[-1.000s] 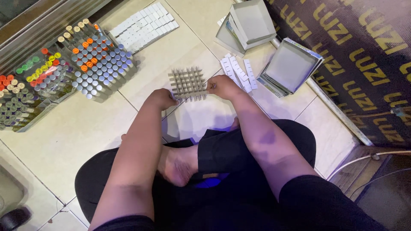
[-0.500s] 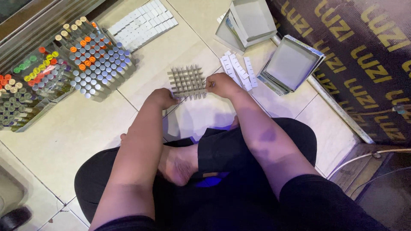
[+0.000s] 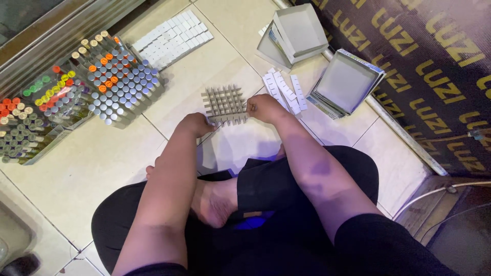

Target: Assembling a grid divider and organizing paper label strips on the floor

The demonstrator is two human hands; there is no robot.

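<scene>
1. Head view: our left hand (image 3: 196,124) and right hand (image 3: 262,108) pinch the cardboard grid divider (image 3: 224,105) by its near corners, fingers curled shut, on the floor tiles (image 3: 92,163)
2. We count two open boxes (image 3: 319,59), about five loose strips (image 3: 284,91)

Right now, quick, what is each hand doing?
Left hand: closed at the near corner of the cardboard grid divider.
Right hand: closed, gripping the grid's right edge.
</scene>
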